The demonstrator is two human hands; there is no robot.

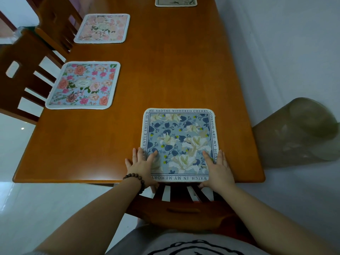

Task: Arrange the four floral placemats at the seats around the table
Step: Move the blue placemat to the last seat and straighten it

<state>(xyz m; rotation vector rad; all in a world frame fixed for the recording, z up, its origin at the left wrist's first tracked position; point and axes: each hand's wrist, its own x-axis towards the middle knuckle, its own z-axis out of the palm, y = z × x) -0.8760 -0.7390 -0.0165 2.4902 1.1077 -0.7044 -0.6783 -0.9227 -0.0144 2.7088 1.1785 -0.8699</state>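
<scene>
item: blue floral placemat [179, 142], square, rounded corners, white bound edge, printed text border. loc: near end of wooden table [165, 70], right of centre, near edge about flush w/ table lip, directly in front of a chair back [176, 201] tucked under.

hands: left hand [141, 164] flat on mat's near-left corner, fingers straight, thumb lying on the print; right hand [219, 169] mirrors it on near-right corner. neither grasps anything, both just press/steady, palms down. beaded bracelet [135, 179] on left wrist.

other mats: bright pink/orange floral mat [83, 85] on left side by a chair [24, 83]; paler pink floral mat [103, 28] further up same side; fourth mat [175, 1] at far end, cut off by frame top. all four lie at table edges, well apart.

handling (judged): thin woven fabric, light, floppy, not fragile; lies flat w/o curl. polished tabletop looks slick, so mat prob slides easily under flat palms; best nudged by pressing both near corners, or lifted by pinching two corners or an edge.

status (judged): last mat being squared to seat; task approx done, only fine alignment left.

misc: brownish translucent-looking bundle [296, 129] beside table on right, contents can't tell.
</scene>
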